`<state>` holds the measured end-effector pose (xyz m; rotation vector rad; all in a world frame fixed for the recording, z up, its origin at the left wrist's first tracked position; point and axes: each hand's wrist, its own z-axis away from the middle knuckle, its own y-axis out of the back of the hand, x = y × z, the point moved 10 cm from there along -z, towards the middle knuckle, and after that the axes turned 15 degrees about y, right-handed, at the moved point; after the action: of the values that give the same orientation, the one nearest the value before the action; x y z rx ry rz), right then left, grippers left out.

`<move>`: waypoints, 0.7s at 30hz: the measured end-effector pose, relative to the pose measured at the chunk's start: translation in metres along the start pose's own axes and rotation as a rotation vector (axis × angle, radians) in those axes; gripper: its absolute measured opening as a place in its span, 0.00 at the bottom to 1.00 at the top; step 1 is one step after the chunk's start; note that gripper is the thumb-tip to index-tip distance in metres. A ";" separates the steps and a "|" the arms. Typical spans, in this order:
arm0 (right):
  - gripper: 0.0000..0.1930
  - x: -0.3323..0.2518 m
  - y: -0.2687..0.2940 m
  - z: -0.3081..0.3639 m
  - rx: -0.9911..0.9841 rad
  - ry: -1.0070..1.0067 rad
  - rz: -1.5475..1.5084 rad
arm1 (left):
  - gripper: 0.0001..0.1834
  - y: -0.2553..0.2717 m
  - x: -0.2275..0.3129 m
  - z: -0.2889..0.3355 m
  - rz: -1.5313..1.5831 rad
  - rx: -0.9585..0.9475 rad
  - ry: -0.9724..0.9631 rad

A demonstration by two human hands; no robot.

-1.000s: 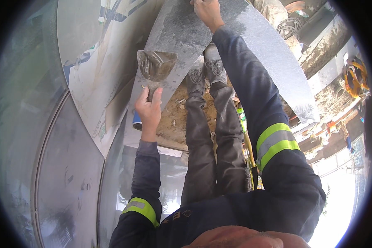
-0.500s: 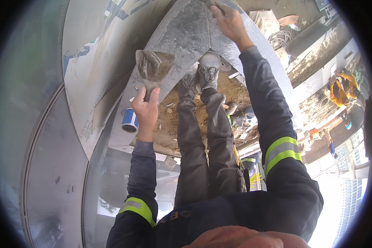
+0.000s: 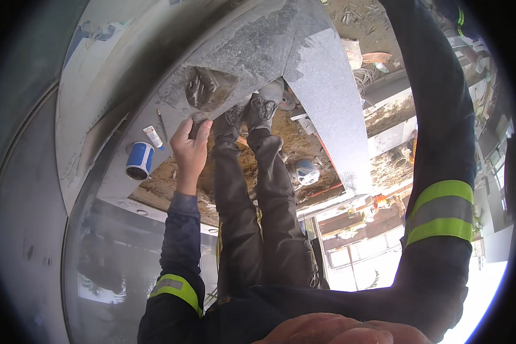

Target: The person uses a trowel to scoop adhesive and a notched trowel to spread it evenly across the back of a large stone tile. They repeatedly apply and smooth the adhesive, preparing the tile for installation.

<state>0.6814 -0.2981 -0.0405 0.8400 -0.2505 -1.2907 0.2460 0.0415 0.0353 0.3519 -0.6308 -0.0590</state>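
Observation:
My left hand (image 3: 190, 150) is closed round the short handle of a broad putty knife (image 3: 212, 86), thumb uppermost. Grey paste lies smeared over its wide blade, which is held above the grey stone slab (image 3: 246, 43). Just left of this hand, a blue-and-white can (image 3: 140, 159) lies on its side, with a small white tube (image 3: 153, 136) and a thin stick-like tool (image 3: 161, 121) close by. My right arm (image 3: 438, 103) reaches up past the top edge at the right, so its hand and anything in it are out of view.
The slab angles into a second grey slab (image 3: 332, 97) on the right. My shoes (image 3: 262, 106) stand on sandy, littered ground (image 3: 281, 146) in the opening between them. Coiled cable (image 3: 363, 80) lies farther right. A pale wall panel (image 3: 97, 86) rises on the left.
My right hand has left the slab's far edge and gone out of the top of the view. My left hand still holds the putty knife. The whole view has shifted.

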 end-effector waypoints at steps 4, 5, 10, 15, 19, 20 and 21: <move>0.16 -0.013 -0.009 -0.030 -0.149 -0.011 -0.086 | 0.08 0.004 -0.002 0.001 -0.031 0.026 -0.037; 0.15 -0.017 -0.008 -0.035 -0.158 -0.015 0.011 | 0.08 0.006 -0.004 0.001 -0.038 0.032 -0.039; 0.14 -0.016 -0.007 -0.055 -0.239 0.015 0.258 | 0.09 0.012 -0.013 0.002 -0.009 0.068 -0.007; 0.18 -0.013 -0.005 -0.069 -0.205 0.057 0.344 | 0.10 0.009 -0.022 0.002 0.041 0.081 0.039; 0.21 -0.006 0.000 -0.073 -0.109 0.089 0.354 | 0.10 0.005 -0.015 0.003 0.030 0.077 0.038; 0.22 -0.004 0.003 -0.072 -0.074 0.098 0.355 | 0.10 0.005 -0.015 0.003 0.021 0.076 0.033; 0.23 -0.001 0.007 -0.071 -0.029 0.111 0.355 | 0.10 0.004 -0.012 0.002 0.012 0.073 0.025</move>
<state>0.7285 -0.2682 -0.0844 0.7991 -0.2780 -0.9112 0.2353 0.0464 0.0312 0.4184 -0.6109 -0.0202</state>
